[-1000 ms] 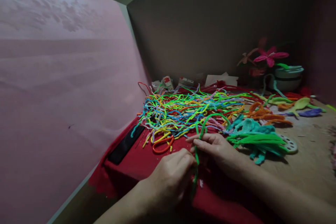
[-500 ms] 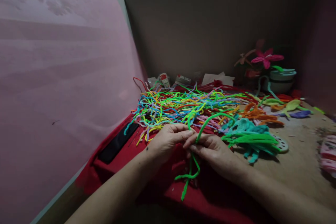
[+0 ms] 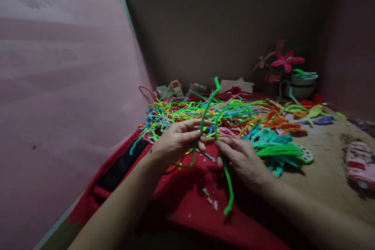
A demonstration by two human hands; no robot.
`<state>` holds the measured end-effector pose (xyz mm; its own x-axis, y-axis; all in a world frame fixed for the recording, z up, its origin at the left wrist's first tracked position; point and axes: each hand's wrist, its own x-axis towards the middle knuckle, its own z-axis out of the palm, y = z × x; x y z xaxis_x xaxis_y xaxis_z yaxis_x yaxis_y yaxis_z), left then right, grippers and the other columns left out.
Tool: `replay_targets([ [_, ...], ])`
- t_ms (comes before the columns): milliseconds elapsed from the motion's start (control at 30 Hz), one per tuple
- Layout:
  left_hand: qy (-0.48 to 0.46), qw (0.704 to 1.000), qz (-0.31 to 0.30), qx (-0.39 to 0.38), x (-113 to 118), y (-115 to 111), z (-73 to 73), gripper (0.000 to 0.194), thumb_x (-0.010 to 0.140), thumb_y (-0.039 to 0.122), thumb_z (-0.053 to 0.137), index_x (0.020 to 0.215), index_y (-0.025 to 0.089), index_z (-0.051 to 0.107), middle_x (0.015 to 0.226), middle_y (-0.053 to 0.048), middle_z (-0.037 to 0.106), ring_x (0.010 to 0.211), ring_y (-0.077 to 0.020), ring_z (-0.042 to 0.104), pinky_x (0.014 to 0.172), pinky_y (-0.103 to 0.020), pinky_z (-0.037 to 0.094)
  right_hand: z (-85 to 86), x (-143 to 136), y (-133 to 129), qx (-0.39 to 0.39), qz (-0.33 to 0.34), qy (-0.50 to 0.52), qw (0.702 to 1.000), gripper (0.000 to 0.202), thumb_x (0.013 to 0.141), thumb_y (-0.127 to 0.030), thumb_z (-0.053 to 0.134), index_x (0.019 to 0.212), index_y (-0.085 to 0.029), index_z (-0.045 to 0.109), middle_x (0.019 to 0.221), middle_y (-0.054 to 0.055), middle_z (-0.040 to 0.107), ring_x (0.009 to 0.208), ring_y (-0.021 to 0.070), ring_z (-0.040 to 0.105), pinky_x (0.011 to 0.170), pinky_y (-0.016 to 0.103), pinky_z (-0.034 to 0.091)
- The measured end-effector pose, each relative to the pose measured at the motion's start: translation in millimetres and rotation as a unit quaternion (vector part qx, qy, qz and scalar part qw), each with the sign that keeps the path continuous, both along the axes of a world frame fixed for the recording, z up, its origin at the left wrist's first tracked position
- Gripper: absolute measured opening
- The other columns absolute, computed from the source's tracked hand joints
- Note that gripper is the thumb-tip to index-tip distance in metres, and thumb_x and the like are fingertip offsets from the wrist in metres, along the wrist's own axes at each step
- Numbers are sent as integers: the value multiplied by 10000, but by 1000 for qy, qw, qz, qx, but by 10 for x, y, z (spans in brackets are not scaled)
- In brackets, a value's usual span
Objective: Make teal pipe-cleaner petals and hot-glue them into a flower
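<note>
Left hand (image 3: 183, 138) raised, grip pinched on fuzzy green stem (image 3: 206, 110); right hand (image 3: 241, 158) level beside, pinching curved green stem (image 3: 229, 183).

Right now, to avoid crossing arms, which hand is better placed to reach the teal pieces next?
Probably the right hand: it lies nearer the teal pieces than the left hand, though both hold green stems.

Matt red cloth (image 3: 205, 211), visibly creased.

Left hand (image 3: 179, 139) and right hand (image 3: 242, 159) have drawn the green strands (image 3: 207, 104) apart.
</note>
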<state>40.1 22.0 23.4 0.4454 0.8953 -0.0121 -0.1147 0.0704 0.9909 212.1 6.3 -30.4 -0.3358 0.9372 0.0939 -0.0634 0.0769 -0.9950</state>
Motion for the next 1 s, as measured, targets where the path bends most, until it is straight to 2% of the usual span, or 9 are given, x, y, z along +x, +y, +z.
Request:
replay_targets([
  [100,13,998,-28,48,21,-11,-42,313,748,124,578,1060,141,558,828,-52,636,644,-128,631,679,-260,484,18,0,1,-1,8,31,999,243,822,-357,456,810,-156,592,437,-54,467,375,56,367,382,183,257],
  [167,41,995,-25,82,29,-23,-41,257,736,121,591,992,134,581,851,-53,645,665,-142,639,685,-267,488,29,-9,1,-3,7,37,999,213,813,-331,465,786,-157,585,429,-59,451,379,55,360,387,182,256],
  [300,123,987,-5,101,48,-45,-18,90,721,141,609,800,97,611,724,-51,661,669,-149,639,684,-260,490,28,-10,-3,-25,-6,17,1000,198,783,-291,487,662,-158,569,406,-55,441,362,55,351,383,191,266],
  [400,152,984,27,84,101,-58,-53,74,703,131,616,769,100,607,631,-29,648,587,-133,627,597,-233,488,24,9,-15,-35,3,22,999,187,757,-225,480,604,-159,564,434,-42,473,375,57,368,389,192,280],
  [533,114,988,84,67,197,-61,-153,140,656,122,648,748,120,542,591,24,595,524,-126,610,531,-237,488,21,30,-22,-40,38,38,998,184,716,-159,442,584,-156,570,488,-8,549,420,80,455,429,203,349],
  [667,65,988,133,36,225,-60,-201,244,600,118,693,733,132,489,604,49,561,493,-105,596,522,-221,476,4,22,-12,-75,46,79,993,131,702,-171,460,636,-145,571,522,8,587,415,90,488,413,206,366],
  [767,47,993,110,8,202,-63,-207,226,619,106,674,753,129,494,598,30,573,526,-119,609,547,-227,475,-1,4,-5,-102,43,112,988,73,696,-210,520,699,-147,558,519,1,596,399,88,495,379,188,358],
  [900,23,997,73,4,176,-63,-227,232,621,95,662,781,128,498,640,-5,612,575,-144,624,568,-251,484,6,-15,-6,-125,30,142,981,156,666,-272,600,740,-160,521,515,-15,601,382,88,506,355,174,366],
  [1000,27,999,44,11,176,-69,-241,189,659,103,632,787,126,496,637,-31,637,558,-145,620,558,-251,481,14,-16,-13,-136,29,142,980,149,652,-238,593,743,-166,498,519,-18,606,378,94,514,339,170,362],
])
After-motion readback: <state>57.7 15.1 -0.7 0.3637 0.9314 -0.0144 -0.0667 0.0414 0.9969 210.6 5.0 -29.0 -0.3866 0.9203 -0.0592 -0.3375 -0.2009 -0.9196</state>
